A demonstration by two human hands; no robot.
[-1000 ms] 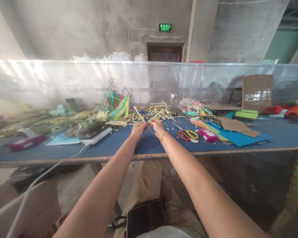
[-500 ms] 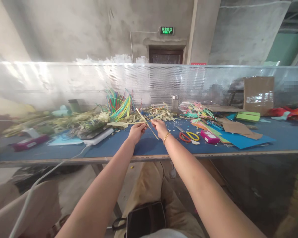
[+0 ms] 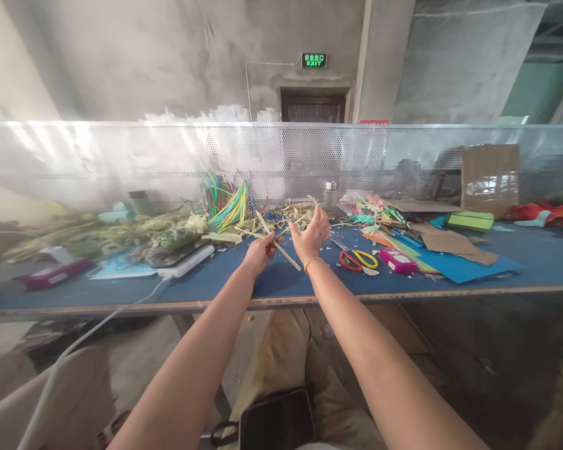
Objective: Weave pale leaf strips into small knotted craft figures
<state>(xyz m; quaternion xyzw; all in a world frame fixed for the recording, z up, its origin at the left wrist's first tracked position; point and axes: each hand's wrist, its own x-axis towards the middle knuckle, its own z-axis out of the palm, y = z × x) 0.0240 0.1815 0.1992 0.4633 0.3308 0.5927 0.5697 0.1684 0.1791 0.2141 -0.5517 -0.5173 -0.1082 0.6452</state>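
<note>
My left hand [image 3: 261, 250] is closed in a pinch over the middle of the table. Between its fingers are thin straw-coloured strips [image 3: 288, 256] that cross one another. One slants from upper left to lower right, and another pokes out to the left. Apart from them, to the right, my right hand [image 3: 312, 234] is raised with thumb and fingers spread. A gold bracelet [image 3: 311, 261] is on that wrist. Scissors with red and yellow handles [image 3: 365, 258] lie just right of it. Behind both hands is a litter of pale strip scraps [image 3: 300, 215].
Coloured thin stems [image 3: 229, 206] stand bunched at the back. A fibre heap [image 3: 169, 234] and a white power strip [image 3: 187, 261] with a cable lie left. On the right are a magenta box [image 3: 398, 260], blue sheets [image 3: 471, 270] and cardboard [image 3: 490, 181]. A bottle [image 3: 331, 195] stands behind.
My right hand has let go of the strips, opened, and moved up and slightly right. The strips stay in my left hand, which has hardly moved.
</note>
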